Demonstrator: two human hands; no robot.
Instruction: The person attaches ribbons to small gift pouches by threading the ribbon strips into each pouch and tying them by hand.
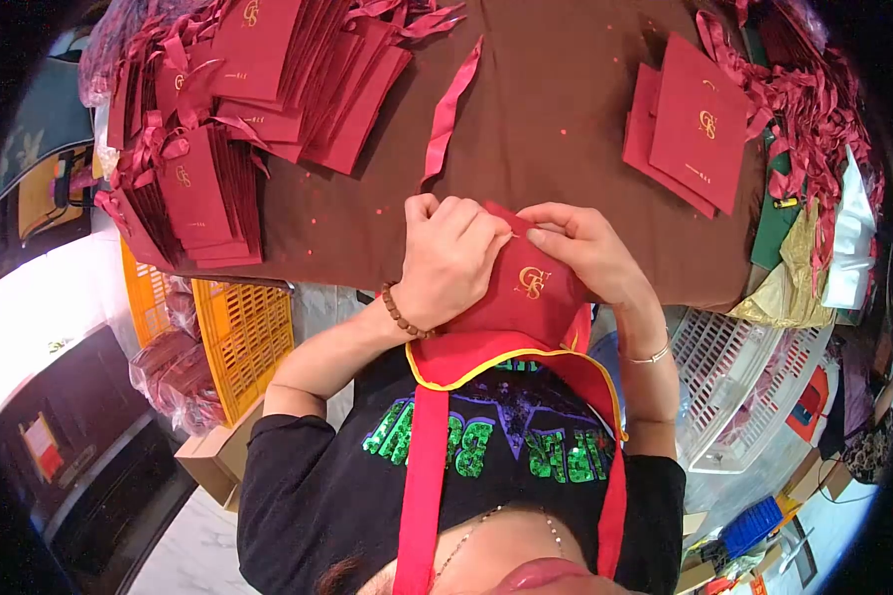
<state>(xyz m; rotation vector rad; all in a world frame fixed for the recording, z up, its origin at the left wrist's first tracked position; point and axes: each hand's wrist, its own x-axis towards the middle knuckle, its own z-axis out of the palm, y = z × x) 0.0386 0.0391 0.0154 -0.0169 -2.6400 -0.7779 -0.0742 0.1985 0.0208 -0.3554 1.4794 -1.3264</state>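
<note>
A dark red paper gift bag [526, 260] with a gold monogram is held near the table's front edge, just above my apron. My left hand [451, 250], beaded bracelet at the wrist, is closed with thumb and fingertips at the bag's upper left edge. My right hand [587, 248] grips the upper right edge between thumb and fingers. A tiny pale piece shows between the fingertips; I cannot make out what it is. Beyond my left hand, a loose red ribbon [453, 109] lies on the brown tablecloth [536, 119].
Stacked red gift bags [193, 193] with ribbons crowd the far left. A few more bags [700, 124] lie at right, beside a heap of red ribbons [814, 119]. Below the table are a yellow crate [243, 342] and a white basket [739, 397]. My red apron [481, 359] has yellow trim.
</note>
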